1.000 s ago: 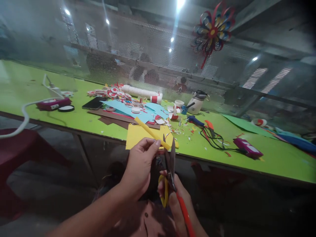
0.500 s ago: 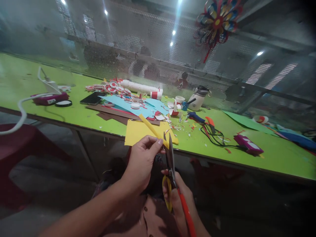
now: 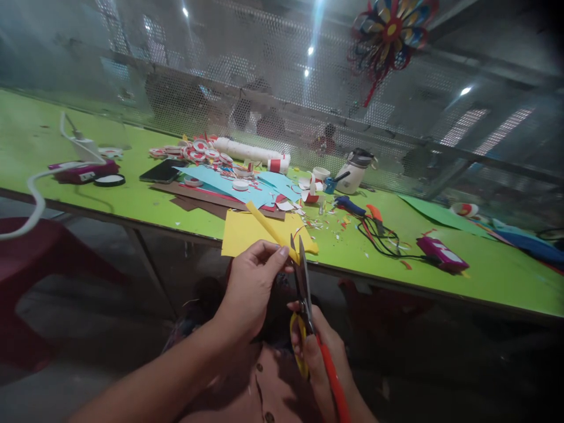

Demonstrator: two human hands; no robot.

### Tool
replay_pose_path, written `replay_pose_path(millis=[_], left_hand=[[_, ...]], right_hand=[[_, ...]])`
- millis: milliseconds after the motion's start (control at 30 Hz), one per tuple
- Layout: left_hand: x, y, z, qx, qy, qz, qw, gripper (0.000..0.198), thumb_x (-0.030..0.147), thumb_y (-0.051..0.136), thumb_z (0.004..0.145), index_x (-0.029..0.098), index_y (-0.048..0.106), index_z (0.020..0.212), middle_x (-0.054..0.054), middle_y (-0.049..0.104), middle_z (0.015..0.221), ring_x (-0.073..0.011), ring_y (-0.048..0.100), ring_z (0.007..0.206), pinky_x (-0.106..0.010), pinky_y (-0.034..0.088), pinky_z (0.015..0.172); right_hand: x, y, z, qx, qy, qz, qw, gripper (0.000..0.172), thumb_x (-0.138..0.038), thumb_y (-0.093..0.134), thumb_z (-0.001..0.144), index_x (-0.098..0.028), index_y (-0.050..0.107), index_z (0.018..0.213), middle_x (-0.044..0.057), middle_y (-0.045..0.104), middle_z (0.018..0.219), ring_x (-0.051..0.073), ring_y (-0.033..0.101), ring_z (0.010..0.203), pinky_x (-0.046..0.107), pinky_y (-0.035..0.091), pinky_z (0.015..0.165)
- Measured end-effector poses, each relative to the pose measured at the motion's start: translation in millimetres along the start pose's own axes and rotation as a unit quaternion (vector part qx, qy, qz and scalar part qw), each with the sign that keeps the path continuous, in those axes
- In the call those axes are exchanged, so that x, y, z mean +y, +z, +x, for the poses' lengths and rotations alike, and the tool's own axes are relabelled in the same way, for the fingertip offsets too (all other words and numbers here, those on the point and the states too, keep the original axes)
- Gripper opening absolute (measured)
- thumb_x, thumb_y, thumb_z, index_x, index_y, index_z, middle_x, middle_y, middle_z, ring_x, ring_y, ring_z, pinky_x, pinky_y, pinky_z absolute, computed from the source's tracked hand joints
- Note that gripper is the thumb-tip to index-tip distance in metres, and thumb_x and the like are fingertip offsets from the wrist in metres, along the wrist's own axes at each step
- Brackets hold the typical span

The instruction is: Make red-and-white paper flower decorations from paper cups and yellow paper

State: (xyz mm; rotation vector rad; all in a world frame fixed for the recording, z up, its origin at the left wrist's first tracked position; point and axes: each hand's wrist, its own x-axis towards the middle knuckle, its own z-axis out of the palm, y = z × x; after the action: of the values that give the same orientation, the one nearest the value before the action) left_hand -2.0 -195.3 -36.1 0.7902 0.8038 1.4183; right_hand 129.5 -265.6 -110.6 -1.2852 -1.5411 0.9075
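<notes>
Between the thumb and fingers of my left hand (image 3: 255, 276) is a narrow yellow paper strip (image 3: 263, 222), its upper end pointing up and left. My right hand (image 3: 324, 358) grips scissors (image 3: 302, 282) with one yellow and one red handle. The blades point upward, slightly parted, with the strip's lower end at them, close to my left fingertips. Behind my hands, a yellow paper sheet (image 3: 240, 232) lies at the table's front edge. My right fingers are partly hidden by the scissor handles.
On the green table (image 3: 282, 264) are brown sheets (image 3: 198, 198), light blue paper (image 3: 211, 181), paper scraps and a phone (image 3: 159, 171). A blue glue gun (image 3: 350, 205) with its cable lies to the right, near a purple power box (image 3: 443, 254). A bottle (image 3: 351, 170) stands behind.
The view has shifted slightly. Both hands keep nearly the same pose, and the scissor blades look slightly closer together around the yellow strip.
</notes>
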Motion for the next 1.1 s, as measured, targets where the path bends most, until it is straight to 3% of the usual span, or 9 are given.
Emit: replay_pose_path(millis=[200,533,1100], left_hand=[[0.5,-0.3,-0.2,0.001,-0.006,0.002,1.000,0.019,0.028,0.072,0.069,0.014,0.060,0.070,0.001,0.061,0.068,-0.0098,0.057,0.062,-0.022,0.046,0.062],[-0.1,-0.8,-0.1,0.007,-0.007,0.004,1.000,0.021,0.030,0.073,0.067,0.015,0.059,0.069,0.001,0.062,0.068,-0.0100,0.057,0.060,-0.023,0.046,0.062],[-0.5,-2.7,-1.3,0.012,-0.007,0.010,1.000,0.017,0.027,0.071,0.071,0.014,0.059,0.071,0.001,0.061,0.069,-0.0095,0.058,0.061,-0.022,0.047,0.064]], right_hand=[[-2.6,-0.9,-1.5,0.000,0.005,-0.011,1.000,0.062,-0.069,0.039,0.082,-0.019,0.057,0.113,0.001,0.052,0.070,0.012,0.045,0.056,0.021,0.039,0.047],[15.4,-0.1,0.1,-0.002,-0.017,-0.010,1.000,0.059,-0.068,0.040,0.082,-0.019,0.057,0.112,-0.001,0.051,0.065,0.011,0.042,0.051,0.020,0.035,0.043],[1.1,-1.8,-3.2,-0.007,-0.005,-0.026,1.000,0.057,-0.064,0.037,0.086,-0.018,0.058,0.111,-0.001,0.048,0.065,0.011,0.042,0.051,0.020,0.035,0.044]])
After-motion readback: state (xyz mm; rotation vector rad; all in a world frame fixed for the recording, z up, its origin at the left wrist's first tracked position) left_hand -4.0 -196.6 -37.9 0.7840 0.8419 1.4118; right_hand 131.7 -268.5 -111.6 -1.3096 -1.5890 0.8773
